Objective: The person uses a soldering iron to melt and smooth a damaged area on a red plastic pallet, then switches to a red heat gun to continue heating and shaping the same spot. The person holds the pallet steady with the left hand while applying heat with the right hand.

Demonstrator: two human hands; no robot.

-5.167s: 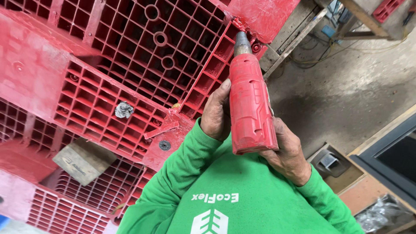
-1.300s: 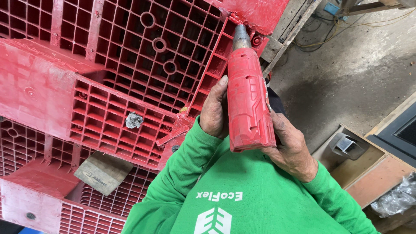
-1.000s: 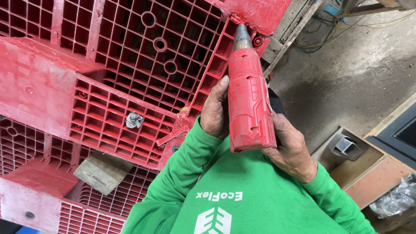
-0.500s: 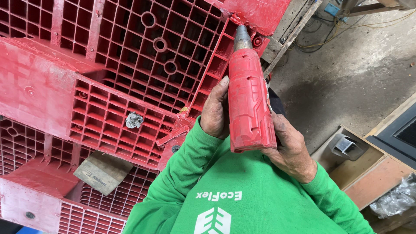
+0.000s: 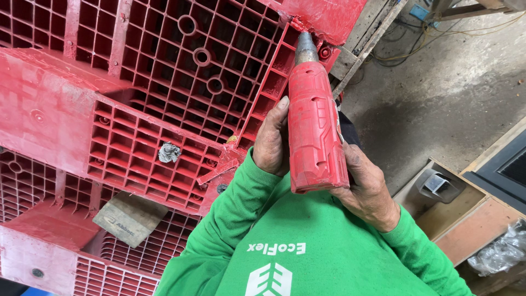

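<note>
Both my hands hold a red power drill (image 5: pixel 315 126) that points up and away from me. My left hand (image 5: pixel 273 141) wraps the left side of its body with the thumb lying along the casing. My right hand (image 5: pixel 368 189) grips it from the right and underneath. The drill's grey metal nose (image 5: pixel 306 50) touches the edge of a big red plastic pallet (image 5: pixel 164 82) with a ribbed grid underside. My green sleeves and green sweatshirt (image 5: pixel 307 246) fill the bottom of the view.
A crumpled grey wad (image 5: pixel 169 152) sits in one cell of the pallet. A wooden block (image 5: pixel 130 218) lies on the lower red pallet (image 5: pixel 38 241). At the right are a concrete floor (image 5: pixel 438 93), a wooden box with a metal part (image 5: pixel 438 183), a plastic bag (image 5: pixel 501 252) and cables (image 5: pixel 416 49).
Over the last second the hands and drill have stayed still against the pallet. Compared with five seconds ago the view has shifted slightly, with the same grip.
</note>
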